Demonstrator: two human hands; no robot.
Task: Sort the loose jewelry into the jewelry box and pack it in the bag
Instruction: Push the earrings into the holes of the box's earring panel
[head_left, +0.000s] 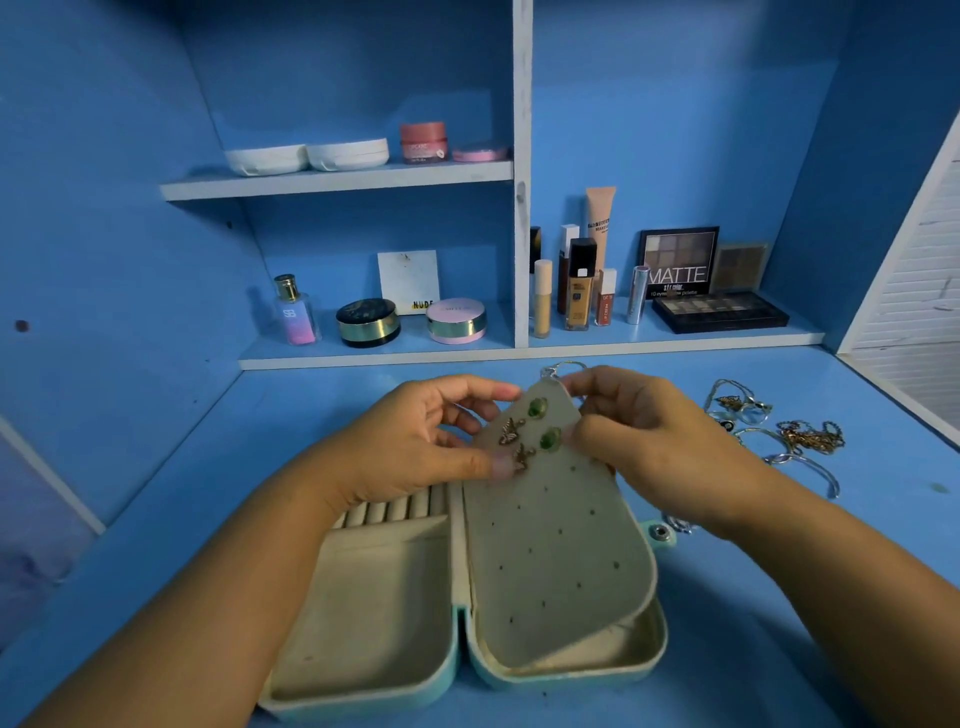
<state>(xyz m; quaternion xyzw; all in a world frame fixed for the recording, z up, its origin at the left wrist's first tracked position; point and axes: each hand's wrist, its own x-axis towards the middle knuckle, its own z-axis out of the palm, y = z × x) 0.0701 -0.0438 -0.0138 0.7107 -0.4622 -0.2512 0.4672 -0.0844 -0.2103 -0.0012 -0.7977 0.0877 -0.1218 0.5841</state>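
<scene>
A teal jewelry box (363, 691) lies open on the blue desk, cream-lined inside, with ring rolls (395, 512) in its left half. From the right half a perforated earring flap (556, 540) is lifted up. Two green earrings (544, 423) and two gold butterfly earrings (514, 441) are pinned near its top. My left hand (415, 441) holds the flap's left edge, thumb on the lower butterfly earring. My right hand (639, 421) pinches the flap's upper right edge, fingers behind it. Loose chains and bracelets (779, 431) lie on the desk to the right. No bag is in view.
Shelves (337, 179) behind the desk hold compacts, a perfume bottle (296, 312), foundation bottles (579, 286) and eyeshadow palettes (719, 309). A silver ring or hoop (558, 368) lies just beyond my hands. A white louvred panel (914, 291) stands at the right.
</scene>
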